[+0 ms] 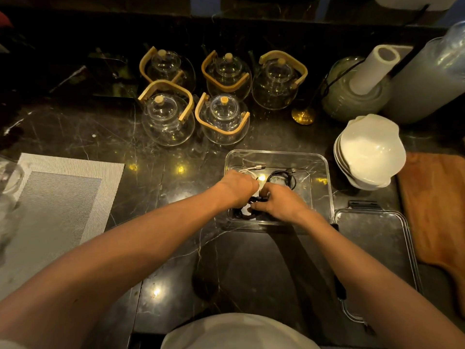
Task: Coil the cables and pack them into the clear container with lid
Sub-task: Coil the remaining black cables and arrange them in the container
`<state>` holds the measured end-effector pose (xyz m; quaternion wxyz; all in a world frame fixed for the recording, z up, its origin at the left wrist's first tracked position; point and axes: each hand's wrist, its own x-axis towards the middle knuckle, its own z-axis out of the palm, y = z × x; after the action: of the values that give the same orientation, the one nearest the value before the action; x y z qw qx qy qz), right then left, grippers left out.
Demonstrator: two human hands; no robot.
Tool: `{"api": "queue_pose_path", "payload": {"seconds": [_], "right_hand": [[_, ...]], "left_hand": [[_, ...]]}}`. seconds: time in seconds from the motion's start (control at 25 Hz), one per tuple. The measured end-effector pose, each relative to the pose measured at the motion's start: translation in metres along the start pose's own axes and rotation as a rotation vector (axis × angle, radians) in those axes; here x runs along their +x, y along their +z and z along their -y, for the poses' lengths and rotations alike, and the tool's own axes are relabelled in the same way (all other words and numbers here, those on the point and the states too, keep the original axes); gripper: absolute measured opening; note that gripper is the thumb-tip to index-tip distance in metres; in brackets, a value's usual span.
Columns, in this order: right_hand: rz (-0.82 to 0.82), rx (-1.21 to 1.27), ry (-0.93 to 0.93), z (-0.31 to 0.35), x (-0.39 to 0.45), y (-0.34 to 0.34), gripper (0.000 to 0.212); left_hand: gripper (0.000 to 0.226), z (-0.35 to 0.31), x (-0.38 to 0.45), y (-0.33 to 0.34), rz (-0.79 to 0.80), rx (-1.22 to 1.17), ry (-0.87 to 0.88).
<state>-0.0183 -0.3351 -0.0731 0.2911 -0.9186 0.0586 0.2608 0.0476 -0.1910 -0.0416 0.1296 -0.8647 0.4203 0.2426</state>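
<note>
Both hands reach into the clear container [324, 177]: left hand [237, 187] and right hand [281, 201] grip a black cable coil [245, 214] near its near-left corner; lid [377, 248] lies right.

The room is dim and the light is warm and yellow. Small bright spots shine on the dark counter [75, 127], so lamps seem to hang above. The white bowls [372, 147] glow brightest. The arms throw dark shadows toward the near edge. The far corners are almost black. Things at the edges look bent and a bit blurry.
</note>
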Motion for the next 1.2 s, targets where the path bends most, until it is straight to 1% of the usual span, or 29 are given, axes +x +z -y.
{"api": "queue_pose_path", "payload": {"seconds": [0.16,0.2,0.32,0.44,0.48,0.56,0.64,0.92,1.04,1.2], "right_hand": [[0.032,0.030,0.011,-0.007,0.001,-0.010,0.035],[0.039,0.041,0.020,-0.009,0.001,-0.012,0.031],[0.041,0.046,0.031,-0.012,0.000,-0.014,0.011],[0.038,0.016,0.009,-0.011,-0.001,-0.010,0.006],[0.040,0.015,-0.007,-0.010,-0.001,-0.008,0.006],[0.054,0.015,-0.036,-0.007,0.000,-0.006,0.014],[0.060,0.001,-0.050,-0.005,-0.001,-0.004,0.018],[-0.052,-0.008,-0.052,-0.007,-0.006,-0.008,0.021],[-0.055,-0.015,-0.051,-0.007,-0.007,-0.010,0.023],[-0.019,-0.017,-0.047,-0.003,-0.007,-0.006,0.025]], "left_hand": [[0.031,0.000,-0.001,0.002,-0.006,0.013,-0.008],[0.030,0.000,-0.001,0.002,-0.012,0.004,-0.009],[0.027,-0.002,-0.001,0.003,-0.026,0.008,-0.007],[0.026,-0.002,-0.003,0.003,-0.035,0.062,0.001],[0.026,-0.001,-0.004,0.002,-0.037,0.065,0.000],[0.026,0.002,-0.006,0.000,-0.045,0.042,-0.005],[0.025,0.004,-0.008,-0.001,-0.051,0.014,-0.004],[0.022,0.002,-0.009,0.003,-0.054,-0.044,-0.004],[0.021,0.000,-0.007,0.004,-0.055,-0.019,-0.015],[0.023,-0.001,-0.006,0.004,-0.045,0.043,-0.044]]}}
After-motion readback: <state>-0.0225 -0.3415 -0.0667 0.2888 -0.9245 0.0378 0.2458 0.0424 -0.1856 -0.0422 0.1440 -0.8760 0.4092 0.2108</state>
